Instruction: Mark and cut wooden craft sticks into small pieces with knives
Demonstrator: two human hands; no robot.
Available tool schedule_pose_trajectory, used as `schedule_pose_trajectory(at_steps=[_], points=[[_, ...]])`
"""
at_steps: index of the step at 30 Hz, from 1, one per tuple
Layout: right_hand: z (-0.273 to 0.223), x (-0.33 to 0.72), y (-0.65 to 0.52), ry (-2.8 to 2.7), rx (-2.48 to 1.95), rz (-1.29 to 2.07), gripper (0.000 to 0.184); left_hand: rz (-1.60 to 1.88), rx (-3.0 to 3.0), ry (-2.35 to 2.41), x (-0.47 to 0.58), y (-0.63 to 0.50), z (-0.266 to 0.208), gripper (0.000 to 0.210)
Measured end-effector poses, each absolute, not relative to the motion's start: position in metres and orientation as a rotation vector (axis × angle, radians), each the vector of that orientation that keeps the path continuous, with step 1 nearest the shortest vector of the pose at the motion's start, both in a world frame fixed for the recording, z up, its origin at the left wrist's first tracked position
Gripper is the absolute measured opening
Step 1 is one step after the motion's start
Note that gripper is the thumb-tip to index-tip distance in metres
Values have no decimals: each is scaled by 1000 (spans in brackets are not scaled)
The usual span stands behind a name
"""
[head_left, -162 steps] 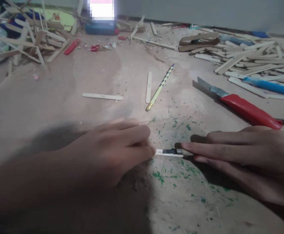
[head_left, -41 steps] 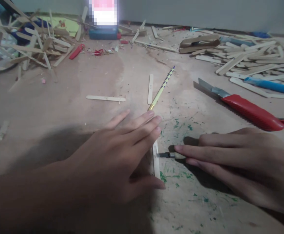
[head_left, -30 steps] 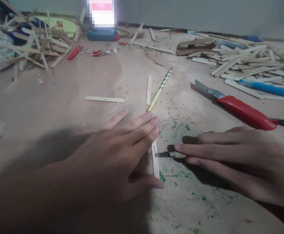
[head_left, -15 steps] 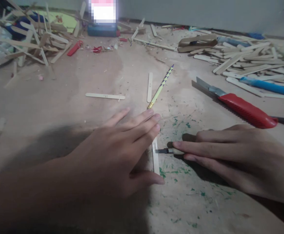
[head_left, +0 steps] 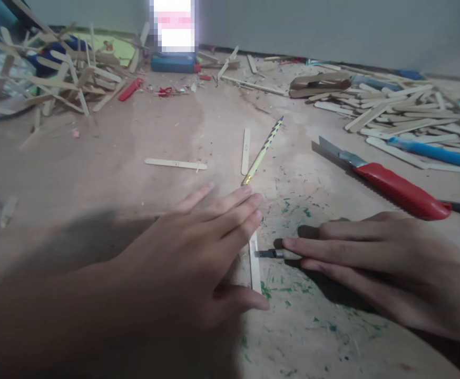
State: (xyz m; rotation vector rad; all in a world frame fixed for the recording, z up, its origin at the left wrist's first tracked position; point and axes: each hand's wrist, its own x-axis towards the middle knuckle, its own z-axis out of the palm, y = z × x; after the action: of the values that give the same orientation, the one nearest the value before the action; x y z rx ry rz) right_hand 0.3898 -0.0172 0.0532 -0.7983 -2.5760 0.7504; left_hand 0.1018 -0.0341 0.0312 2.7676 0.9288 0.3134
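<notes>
A wooden popsicle stick (head_left: 255, 273) lies on the table, pointing away from me. My left hand (head_left: 204, 247) pins it down, with the fingers over its far end and the thumb across its near end. Between them a strip of the stick shows. From the right, my right hand (head_left: 375, 263) grips a small carving chisel (head_left: 279, 254) with a metal collar and a pale handle, mostly hidden by the fingers. Its flat blade tip touches the stick's right edge.
Beyond my left hand lie a yellow patterned pencil (head_left: 263, 152) and two marked sticks (head_left: 245, 151). A red-handled utility knife (head_left: 403, 189) lies above my right hand. Stick piles (head_left: 403, 108) fill the back right and back left. A blue box (head_left: 174, 63) stands near the wall.
The whole view has shifted slightly, so everything sits a little lower in the picture. Both hands, the chisel and the stick keep nearly the same places relative to each other.
</notes>
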Motion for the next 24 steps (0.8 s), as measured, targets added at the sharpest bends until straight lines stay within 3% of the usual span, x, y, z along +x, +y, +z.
schedule_pose_trajectory(at_steps=[12,24], points=[[50,389,-14,-2589,-753,676,30,265,2781,938,101,-33,32,79],[47,398,-21,-2397,-891,914,34,281,2819,919,99,-33,32,80]])
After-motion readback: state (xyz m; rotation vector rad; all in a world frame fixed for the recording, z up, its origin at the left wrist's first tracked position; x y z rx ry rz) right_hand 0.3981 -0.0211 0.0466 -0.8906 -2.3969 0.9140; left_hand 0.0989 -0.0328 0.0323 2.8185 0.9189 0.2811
